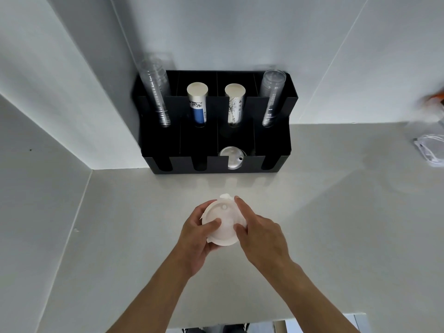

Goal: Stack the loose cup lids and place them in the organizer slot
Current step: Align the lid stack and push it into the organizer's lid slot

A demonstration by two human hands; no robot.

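Observation:
A stack of white cup lids (224, 218) is held just above the pale counter, in front of the black organizer (274, 150). My left hand (195, 239) grips the stack from the left, thumb on top. My right hand (260, 233) grips it from the right, index finger along the far rim. One lid tab sticks out at the stack's far edge. In the organizer's front row, the third slot from the left holds clear lids (231, 157); the other front slots look dark and I cannot see anything in them.
The organizer's back row holds a stack of clear cups (156, 92) at left, two paper cup stacks (197, 104) (235, 104) in the middle, and clear cups (272, 97) at right. Walls close in on the left and behind. A plastic bag (430, 150) lies at the far right.

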